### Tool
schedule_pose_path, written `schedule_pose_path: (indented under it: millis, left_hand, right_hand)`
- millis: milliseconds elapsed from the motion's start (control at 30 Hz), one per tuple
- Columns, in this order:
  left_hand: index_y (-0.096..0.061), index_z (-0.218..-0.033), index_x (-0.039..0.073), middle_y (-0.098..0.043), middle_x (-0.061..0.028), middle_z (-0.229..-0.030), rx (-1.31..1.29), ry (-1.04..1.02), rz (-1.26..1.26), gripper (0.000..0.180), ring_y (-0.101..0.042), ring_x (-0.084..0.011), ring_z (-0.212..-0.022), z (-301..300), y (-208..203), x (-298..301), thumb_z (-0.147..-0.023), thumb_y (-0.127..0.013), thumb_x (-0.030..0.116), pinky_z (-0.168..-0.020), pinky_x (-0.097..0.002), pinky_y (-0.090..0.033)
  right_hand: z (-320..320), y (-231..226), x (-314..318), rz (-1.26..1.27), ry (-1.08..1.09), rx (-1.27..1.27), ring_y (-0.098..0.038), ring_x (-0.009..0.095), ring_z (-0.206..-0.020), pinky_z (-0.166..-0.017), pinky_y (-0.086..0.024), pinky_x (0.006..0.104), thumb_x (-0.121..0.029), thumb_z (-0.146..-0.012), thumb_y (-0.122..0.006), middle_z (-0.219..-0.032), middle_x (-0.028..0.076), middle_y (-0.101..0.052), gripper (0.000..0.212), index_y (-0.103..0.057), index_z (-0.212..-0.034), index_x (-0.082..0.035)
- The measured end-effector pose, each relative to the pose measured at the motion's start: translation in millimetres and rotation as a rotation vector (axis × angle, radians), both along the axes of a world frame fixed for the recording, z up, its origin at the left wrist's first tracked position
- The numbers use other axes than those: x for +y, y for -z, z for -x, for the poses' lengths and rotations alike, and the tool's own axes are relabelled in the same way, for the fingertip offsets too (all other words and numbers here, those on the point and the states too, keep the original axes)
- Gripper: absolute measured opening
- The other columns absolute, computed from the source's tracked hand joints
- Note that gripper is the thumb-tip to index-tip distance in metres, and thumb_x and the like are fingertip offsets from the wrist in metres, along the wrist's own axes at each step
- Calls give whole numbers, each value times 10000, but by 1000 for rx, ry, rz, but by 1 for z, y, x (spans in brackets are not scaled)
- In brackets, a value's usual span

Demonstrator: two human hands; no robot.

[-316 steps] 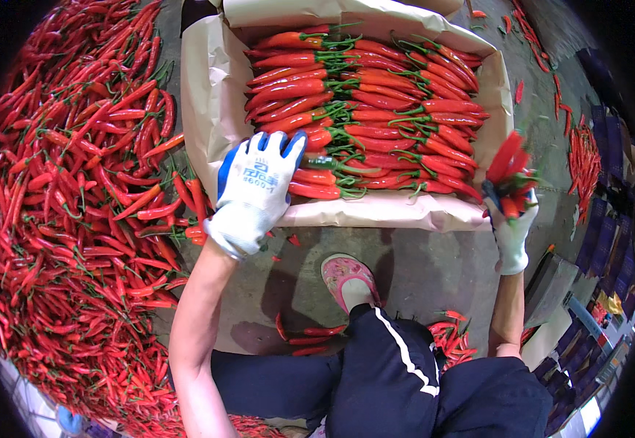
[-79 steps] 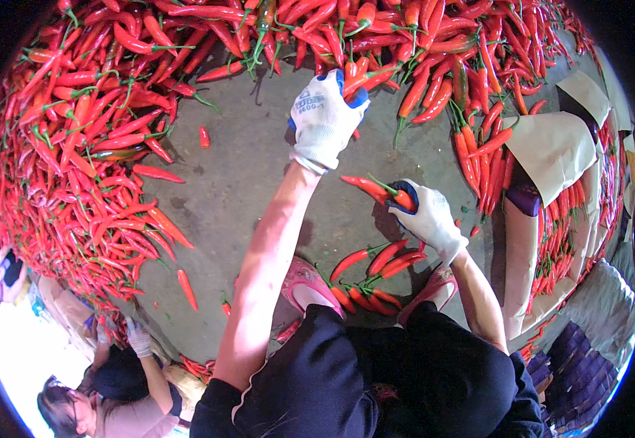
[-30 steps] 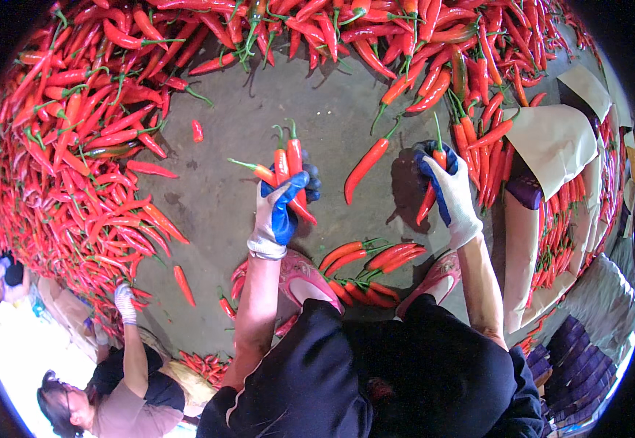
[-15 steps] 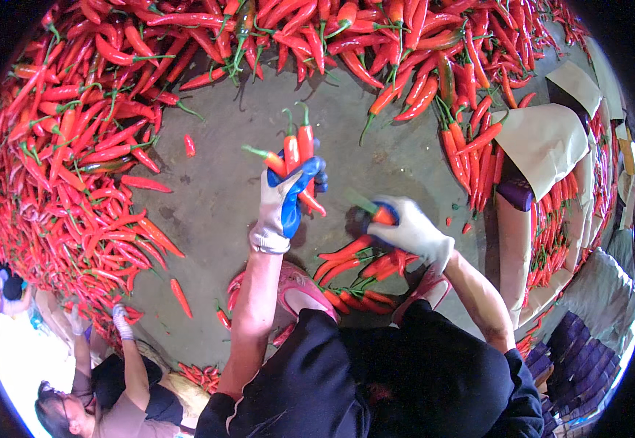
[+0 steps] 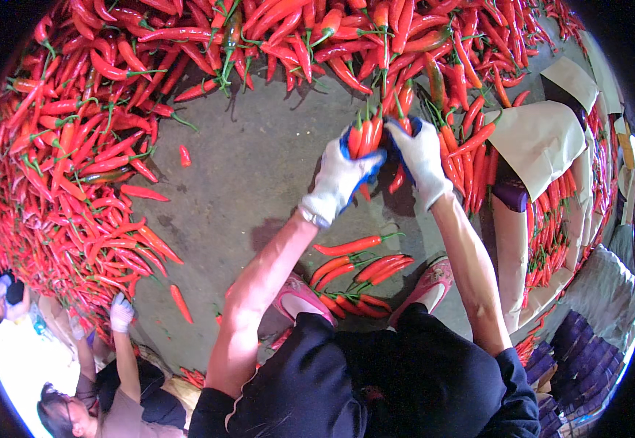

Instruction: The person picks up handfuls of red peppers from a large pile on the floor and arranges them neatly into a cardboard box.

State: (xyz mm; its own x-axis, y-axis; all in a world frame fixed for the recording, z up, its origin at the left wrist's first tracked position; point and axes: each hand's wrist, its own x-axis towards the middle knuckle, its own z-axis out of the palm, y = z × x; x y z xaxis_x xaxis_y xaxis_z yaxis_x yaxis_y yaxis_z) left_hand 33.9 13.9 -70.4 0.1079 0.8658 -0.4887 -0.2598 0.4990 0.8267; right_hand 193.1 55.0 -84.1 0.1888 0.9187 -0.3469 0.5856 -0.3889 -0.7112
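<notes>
My left hand (image 5: 338,175), in a white glove with a blue palm, is closed around several red chili peppers (image 5: 365,139), their green stems pointing up and away from me. Close beside it, at the near edge of the heap, my right hand (image 5: 421,157) wears the same kind of glove. Its thumb and fingers are closed at the stem end of a red chili pepper (image 5: 405,93); the glove hides part of the grip. Between my feet, loose chili peppers (image 5: 354,270) lie on the floor in small rows.
A large heap of chili peppers (image 5: 62,190) curves around the far side and left. At right stand paper-lined boxes (image 5: 511,255) of chili peppers with raised paper flaps (image 5: 540,142). Purple stacked material (image 5: 580,358) lies lower right. Another person (image 5: 124,372) works at lower left.
Both hands have moved away from me, the left one also to the right, and now meet at the heap. The chili pepper from my right hand now lies on the floor by the rows.
</notes>
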Motion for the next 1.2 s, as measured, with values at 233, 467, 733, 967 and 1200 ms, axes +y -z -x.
schedule_pose_path:
  millis: [233, 467, 733, 967, 1200]
  left_hand:
    - [-631, -1086, 21, -662, -32, -831, -178, -74, 346, 286, -632, -132, -676, 55, -6, -100, -824, -723, 93, -613, -296, -528]
    - [-548, -1263, 27, -633, -29, -852, -254, -321, 293, 475, -625, -144, -713, 97, -18, -98, -885, -665, 291, -642, -311, -533]
    - [-554, -1232, 28, -651, -68, -973, -280, -300, 203, 443, -652, -200, -840, 89, -18, -82, -854, -682, 220, -701, -336, -538]
    - [-580, -1127, 22, -638, -59, -899, -121, -306, 140, 350, -640, -185, -730, 90, -17, -91, -809, -705, 96, -641, -334, -524]
    - [-616, -1034, 80, -669, -52, -949, 708, 229, -593, 387, -652, -231, -822, 81, -24, -76, -711, -804, 183, -765, -355, -536]
  right_hand:
    - [-1, -44, -76, 272, -478, 75, -656, 318, -803, -776, -493, 385, -285, -765, -738, -872, 200, -667, 372, -649, -1000, -10]
    - [-29, -33, -82, 41, -3, 58, -671, 252, -815, -768, -506, 343, -246, -773, -760, -883, 143, -691, 388, -630, -1040, 3]
    - [18, -33, -84, 15, -298, -560, -661, 360, -783, -695, -521, 433, -442, -700, -777, -830, 181, -660, 666, -503, -1179, -71]
    - [-27, -26, -79, 145, 206, 564, -638, 158, -801, -727, -509, 300, -234, -810, -729, -898, 51, -657, 421, -589, -1141, -15]
    - [-26, -39, -42, -61, -69, 211, -578, 122, -895, -843, -478, 276, -162, -706, -804, -992, 44, -624, 547, -566, -1160, 29]
